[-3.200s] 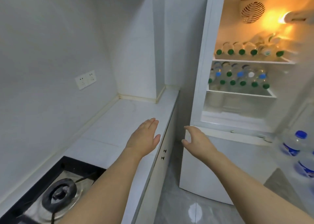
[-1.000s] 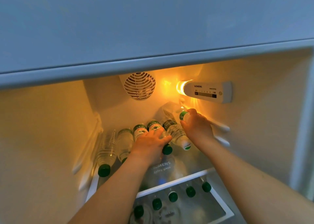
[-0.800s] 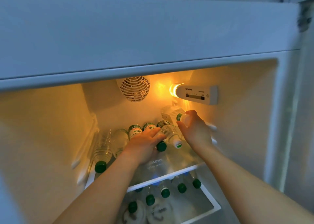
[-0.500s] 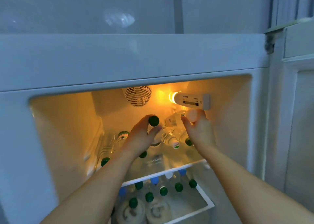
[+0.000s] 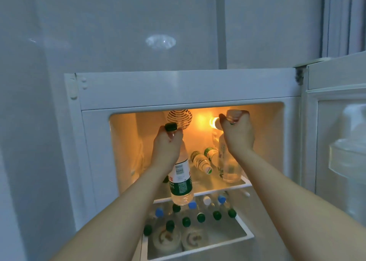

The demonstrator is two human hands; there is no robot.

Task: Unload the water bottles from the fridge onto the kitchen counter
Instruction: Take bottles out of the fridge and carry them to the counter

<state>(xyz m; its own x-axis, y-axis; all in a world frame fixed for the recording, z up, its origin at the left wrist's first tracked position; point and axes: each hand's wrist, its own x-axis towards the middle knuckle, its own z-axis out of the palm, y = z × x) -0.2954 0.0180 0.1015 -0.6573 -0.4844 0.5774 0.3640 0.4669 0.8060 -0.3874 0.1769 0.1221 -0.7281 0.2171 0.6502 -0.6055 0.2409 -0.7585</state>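
Note:
My left hand (image 5: 167,147) grips the neck of a clear water bottle (image 5: 181,183) with a green cap and a green label, and the bottle hangs upright in front of the top shelf (image 5: 233,187) of the open fridge (image 5: 178,86). My right hand (image 5: 237,134) grips the top of a second clear bottle (image 5: 227,167), which hangs just above the right side of that shelf. Two more bottles (image 5: 201,162) lie on the top shelf behind them. Several bottles with green, blue and white caps (image 5: 201,217) stand on the shelf below.
The fridge door (image 5: 340,142) stands open at the right, its racks blurred. A fan grille (image 5: 179,119) and a lit lamp (image 5: 213,122) sit on the fridge's back wall. A pale tiled wall (image 5: 138,23) rises above the fridge. The counter is out of view.
Both hands have lifted a bottle off the top shelf and drawn it up and toward me. The view has pulled back and tilted up, showing the fridge's top and the wall.

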